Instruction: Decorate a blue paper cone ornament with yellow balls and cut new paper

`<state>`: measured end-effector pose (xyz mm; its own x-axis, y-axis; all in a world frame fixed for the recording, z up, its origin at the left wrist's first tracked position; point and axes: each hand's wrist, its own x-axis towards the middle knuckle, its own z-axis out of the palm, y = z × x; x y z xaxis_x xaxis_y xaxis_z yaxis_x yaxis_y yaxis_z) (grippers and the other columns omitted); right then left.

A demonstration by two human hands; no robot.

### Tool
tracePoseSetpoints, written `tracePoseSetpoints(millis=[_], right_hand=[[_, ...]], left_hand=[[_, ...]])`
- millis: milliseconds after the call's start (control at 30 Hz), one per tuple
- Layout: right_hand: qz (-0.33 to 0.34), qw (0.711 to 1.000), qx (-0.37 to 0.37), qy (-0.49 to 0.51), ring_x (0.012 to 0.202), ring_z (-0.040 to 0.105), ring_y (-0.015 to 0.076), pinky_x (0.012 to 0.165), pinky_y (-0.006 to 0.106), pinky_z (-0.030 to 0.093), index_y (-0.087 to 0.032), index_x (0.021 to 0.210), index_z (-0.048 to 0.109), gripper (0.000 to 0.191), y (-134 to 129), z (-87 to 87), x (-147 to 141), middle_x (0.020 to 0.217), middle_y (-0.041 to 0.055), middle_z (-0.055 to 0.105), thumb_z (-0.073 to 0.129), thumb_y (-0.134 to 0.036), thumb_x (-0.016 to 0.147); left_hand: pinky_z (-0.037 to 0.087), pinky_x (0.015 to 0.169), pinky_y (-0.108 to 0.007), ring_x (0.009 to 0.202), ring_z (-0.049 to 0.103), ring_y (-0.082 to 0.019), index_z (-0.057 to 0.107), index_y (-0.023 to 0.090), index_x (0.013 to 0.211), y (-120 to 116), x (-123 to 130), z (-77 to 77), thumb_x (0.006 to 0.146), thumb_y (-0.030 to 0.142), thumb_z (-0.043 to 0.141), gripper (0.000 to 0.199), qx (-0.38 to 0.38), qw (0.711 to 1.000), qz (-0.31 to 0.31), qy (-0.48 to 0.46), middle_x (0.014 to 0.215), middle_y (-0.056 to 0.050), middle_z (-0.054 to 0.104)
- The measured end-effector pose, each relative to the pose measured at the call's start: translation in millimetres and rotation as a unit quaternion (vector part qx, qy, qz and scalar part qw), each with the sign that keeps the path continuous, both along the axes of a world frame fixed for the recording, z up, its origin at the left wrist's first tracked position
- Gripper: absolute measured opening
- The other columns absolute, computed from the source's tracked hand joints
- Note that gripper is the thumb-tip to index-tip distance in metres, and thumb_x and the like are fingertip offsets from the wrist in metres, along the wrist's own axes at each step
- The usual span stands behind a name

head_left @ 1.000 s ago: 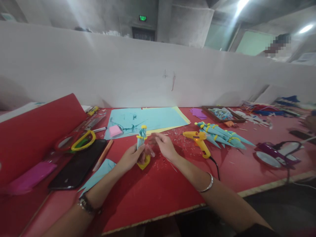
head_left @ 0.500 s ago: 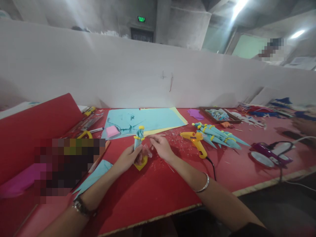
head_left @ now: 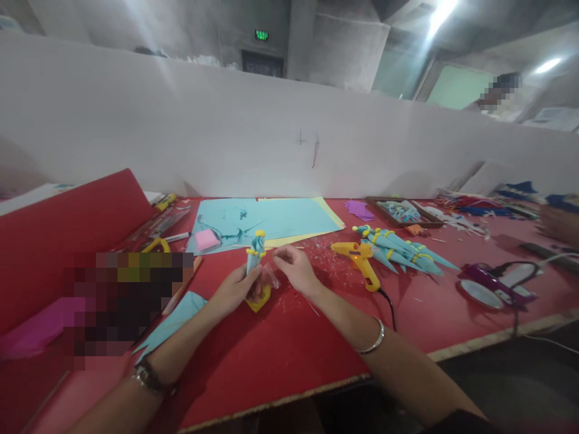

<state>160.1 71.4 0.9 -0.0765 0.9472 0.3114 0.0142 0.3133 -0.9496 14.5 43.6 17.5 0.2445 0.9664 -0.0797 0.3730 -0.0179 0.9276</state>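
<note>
My left hand (head_left: 244,283) is closed around a light-blue paper cone (head_left: 256,256) with a yellow ball on top and yellow beaded trim round its upper part. The cone stands upright, its lower end hidden by the hand. Just right of it, my right hand (head_left: 294,265) has thumb and fingers pinched together, apart from the cone; what it holds, if anything, is too small to make out. Clear plastic (head_left: 272,275) shows between the hands. Under the left hand lies a yellow piece (head_left: 259,299). To the right rests a yellow glue gun (head_left: 359,259), its small light lit.
Several trimmed blue cones (head_left: 402,250) lie behind the glue gun. Blue sheets (head_left: 289,217) and a pink pad (head_left: 207,239) lie at the back. A tray (head_left: 427,224) of scraps and a purple device (head_left: 497,283) with cables are at right, near another person's blurred arm (head_left: 561,220).
My two hands and the cone stay almost in place. At the far right, the other person's arm has shifted slightly.
</note>
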Motion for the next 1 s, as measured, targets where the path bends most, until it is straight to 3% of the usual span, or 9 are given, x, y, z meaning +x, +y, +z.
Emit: tracePoseSetpoints(millis=[133,333,433,533,700,833,1000], right_hand=[[0.015,1.0,-0.01,0.014,0.077,0.059,0.0157,0.076,0.03,0.044,-0.018,0.078,0.063,0.015,0.3,0.3,0.3,0.082,0.0032,0.066,0.052,-0.023,0.068],[0.007,1.0,-0.016,0.015,0.063,0.057,0.0137,0.065,0.028,0.046,-0.018,0.072,0.062,0.017,-3.5,6.6,1.0,0.067,0.0009,0.062,0.053,-0.032,0.072],[-0.002,1.0,-0.001,0.013,0.07,0.058,0.0144,0.07,0.028,0.046,-0.018,0.073,0.062,0.011,-2.7,5.0,0.8,0.073,0.0017,0.064,0.057,-0.025,0.067],[0.019,0.998,-0.032,0.053,0.073,0.061,0.0154,0.075,0.031,0.046,-0.018,0.078,0.063,0.014,-2.3,4.3,0.3,0.077,0.0026,0.066,0.055,-0.024,0.068],[0.031,0.994,-0.053,0.092,0.063,0.06,0.0139,0.067,0.029,0.048,-0.017,0.073,0.061,0.018,-4.2,7.3,0.3,0.066,0.0007,0.063,0.053,-0.033,0.072],[0.017,0.995,-0.046,0.086,0.058,0.057,0.0109,0.063,0.025,0.046,-0.017,0.068,0.057,0.012,-3.4,7.4,0.1,0.061,-0.003,0.058,0.061,-0.028,0.065],[0.04,0.99,-0.076,0.112,0.063,0.06,0.0129,0.069,0.028,0.047,-0.018,0.071,0.057,0.011,-2.7,7.5,-0.9,0.065,-0.0014,0.062,0.06,-0.025,0.063]], left_hand=[[0.036,0.043,-0.022,0.039,0.048,-0.011,0.046,0.018,0.046,0.1,-0.3,-0.5,0.071,0.056,0.038,0.047,0.005,1.0,-0.003,0.007,0.041,0.001,0.051],[0.037,0.043,-0.022,0.04,0.049,-0.01,0.045,0.018,0.049,0.0,-1.0,-1.7,0.071,0.058,0.039,0.046,0.004,1.0,-0.004,-0.009,0.042,0.002,0.05],[0.037,0.043,-0.022,0.04,0.049,-0.01,0.045,0.018,0.049,0.6,-1.2,-2.3,0.07,0.059,0.039,0.047,0.007,1.0,-0.007,-0.009,0.043,0.002,0.05],[0.036,0.043,-0.022,0.04,0.049,-0.01,0.045,0.018,0.049,1.2,-1.0,-2.7,0.071,0.059,0.038,0.047,0.004,1.0,-0.007,-0.002,0.043,0.002,0.05],[0.036,0.044,-0.022,0.041,0.049,-0.01,0.045,0.017,0.05,0.7,-1.4,-3.2,0.072,0.058,0.038,0.046,0.002,1.0,-0.01,0.0,0.044,0.002,0.05],[0.037,0.044,-0.022,0.041,0.049,-0.01,0.046,0.017,0.051,-0.1,-1.9,-2.9,0.071,0.058,0.038,0.046,0.005,1.0,-0.011,-0.007,0.044,0.002,0.05],[0.036,0.044,-0.022,0.04,0.048,-0.01,0.045,0.018,0.048,-1.0,-1.0,-0.4,0.071,0.058,0.038,0.047,-0.001,1.0,-0.012,0.0,0.042,0.002,0.05]])
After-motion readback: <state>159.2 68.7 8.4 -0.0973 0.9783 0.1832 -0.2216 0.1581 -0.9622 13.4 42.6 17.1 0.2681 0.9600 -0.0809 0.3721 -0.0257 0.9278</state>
